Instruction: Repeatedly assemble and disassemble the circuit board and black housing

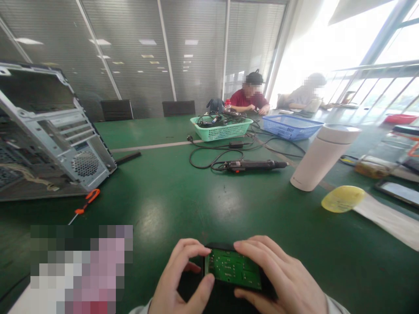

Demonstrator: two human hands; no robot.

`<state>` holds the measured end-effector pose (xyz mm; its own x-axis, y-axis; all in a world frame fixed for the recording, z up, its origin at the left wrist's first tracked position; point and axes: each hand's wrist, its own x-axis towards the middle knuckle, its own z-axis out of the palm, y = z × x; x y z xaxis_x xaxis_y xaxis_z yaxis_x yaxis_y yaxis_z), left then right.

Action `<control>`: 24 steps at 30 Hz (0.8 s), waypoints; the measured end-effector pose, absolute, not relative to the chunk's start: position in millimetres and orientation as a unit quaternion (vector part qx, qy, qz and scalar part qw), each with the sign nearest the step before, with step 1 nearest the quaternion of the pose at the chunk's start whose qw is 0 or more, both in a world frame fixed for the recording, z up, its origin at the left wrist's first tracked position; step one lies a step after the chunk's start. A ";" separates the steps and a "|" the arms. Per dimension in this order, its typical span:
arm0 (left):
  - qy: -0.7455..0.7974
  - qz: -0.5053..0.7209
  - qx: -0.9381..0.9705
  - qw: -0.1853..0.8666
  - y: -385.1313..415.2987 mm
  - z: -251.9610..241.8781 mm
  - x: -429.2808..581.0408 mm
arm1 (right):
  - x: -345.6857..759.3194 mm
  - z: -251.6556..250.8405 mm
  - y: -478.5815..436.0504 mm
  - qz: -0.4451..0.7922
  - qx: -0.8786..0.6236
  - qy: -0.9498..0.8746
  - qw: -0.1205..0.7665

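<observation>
A green circuit board (231, 269) with small solder points lies near the front edge, between my two hands, and a dark casing shows along its back edge. My left hand (185, 277) grips the board's left end, thumb at the front and fingers at the back. On the right end, my right hand (275, 272) has its fingers over the back edge and its thumb at the front. My palms hide the underside and part of the right end.
An open metal computer case (88, 163) stands at left, with an orange-handled screwdriver (87, 201) beside it. Ahead lie a corded electric screwdriver (252, 165), a green basket (222, 131) of cables and a blue basket (291, 128). A white tumbler (322, 159) stands right. Two people sit beyond.
</observation>
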<state>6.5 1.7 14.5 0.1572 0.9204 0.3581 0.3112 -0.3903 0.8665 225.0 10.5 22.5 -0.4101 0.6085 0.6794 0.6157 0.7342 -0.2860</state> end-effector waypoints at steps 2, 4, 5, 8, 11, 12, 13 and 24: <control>0.446 0.469 0.689 0.325 2.8 13.8 6.5 | 224.2 22.3 9.8 -0.005 -0.373 -0.837 0.401; 0.442 0.466 0.693 0.328 3.3 13.0 6.4 | 223.8 22.2 9.2 -0.003 -0.381 -0.834 0.400; 0.439 0.464 0.695 0.330 3.2 12.7 6.3 | 223.8 22.2 8.9 0.000 -0.383 -0.833 0.400; 0.428 0.460 0.704 0.332 1.8 12.1 5.6 | 224.0 22.1 7.9 0.007 -0.382 -0.834 0.398; 0.420 0.458 0.714 0.323 -0.1 12.5 4.2 | 224.4 22.1 7.4 0.007 -0.385 -0.834 0.396; 0.415 0.457 0.720 0.316 -0.5 12.8 3.7 | 224.4 22.0 7.4 0.007 -0.387 -0.833 0.394; 0.411 0.456 0.727 0.307 -0.8 13.0 3.2 | 224.4 21.8 7.6 0.009 -0.390 -0.833 0.392; 0.388 0.481 0.731 0.289 -3.2 12.9 0.6 | 221.1 20.2 8.1 0.014 -0.370 -0.838 0.400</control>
